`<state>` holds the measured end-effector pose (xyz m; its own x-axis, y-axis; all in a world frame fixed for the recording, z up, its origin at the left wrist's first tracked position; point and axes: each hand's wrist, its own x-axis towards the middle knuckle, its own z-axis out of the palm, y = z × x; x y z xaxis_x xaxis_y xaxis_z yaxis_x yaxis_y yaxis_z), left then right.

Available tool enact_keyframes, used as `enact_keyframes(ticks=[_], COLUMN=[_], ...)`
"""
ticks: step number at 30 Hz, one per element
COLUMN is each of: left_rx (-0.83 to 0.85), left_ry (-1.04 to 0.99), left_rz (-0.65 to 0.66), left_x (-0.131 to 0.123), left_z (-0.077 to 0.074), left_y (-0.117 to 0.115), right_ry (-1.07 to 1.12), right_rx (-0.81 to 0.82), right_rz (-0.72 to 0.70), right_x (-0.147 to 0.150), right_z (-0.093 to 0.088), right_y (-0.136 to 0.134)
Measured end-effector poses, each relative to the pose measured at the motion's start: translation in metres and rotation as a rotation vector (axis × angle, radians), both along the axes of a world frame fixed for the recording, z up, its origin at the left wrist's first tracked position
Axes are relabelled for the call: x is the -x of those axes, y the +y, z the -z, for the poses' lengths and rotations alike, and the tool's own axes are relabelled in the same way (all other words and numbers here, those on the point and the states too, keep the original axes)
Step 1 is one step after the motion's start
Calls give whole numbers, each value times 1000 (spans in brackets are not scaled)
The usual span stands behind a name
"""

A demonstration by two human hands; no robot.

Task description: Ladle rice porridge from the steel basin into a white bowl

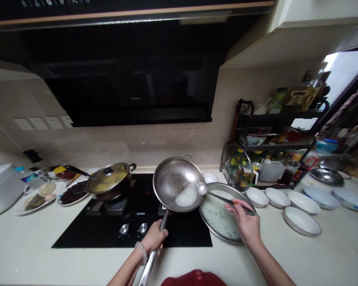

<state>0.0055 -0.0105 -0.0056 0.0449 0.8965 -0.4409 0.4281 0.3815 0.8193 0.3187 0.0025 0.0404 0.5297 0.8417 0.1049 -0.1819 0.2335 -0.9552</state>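
Note:
My left hand (pixel 155 236) is wrapped round the long metal handle of a wok (pixel 170 174), which is tilted above the right burner. A pool of whitish soup (pixel 186 196) lies in the wok's right side. In my right hand (pixel 246 222) is the dark handle of a ladle (pixel 201 189), whose metal bowl is at the wok's right rim. Under the ladle stands a wide metal basin (pixel 220 236) of pale, cloudy soup with green bits, partly overlapped by the wok's edge.
A lidded pan (pixel 109 182) sits on the left burner of the black stove (pixel 86 230). Plates of food (pixel 73 192) stand at left. Several white bowls (pixel 302 220) and a black rack (pixel 277 147) are at right. The range hood (pixel 131 95) hangs above.

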Motion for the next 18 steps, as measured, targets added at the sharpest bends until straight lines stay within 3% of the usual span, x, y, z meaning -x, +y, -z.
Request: enact_keyframes(ticks=[4,11,14,18], left_rx=[2,21,27,34], left_ry=[-3,-6,11,17], left_rz=[-10,-28,-24,-21], left_x=[-1,-2,-2,-2], left_z=[0,-1,-3,-5], left_y=[1,1,1,0], right_ry=[-246,-524,-521,-346], right_rx=[47,-97,-80,85], right_rz=[-146,-283,-308,-212], right_x=[27,49,54,56], right_z=[6,36,42,34], right_y=[7,24,28,28])
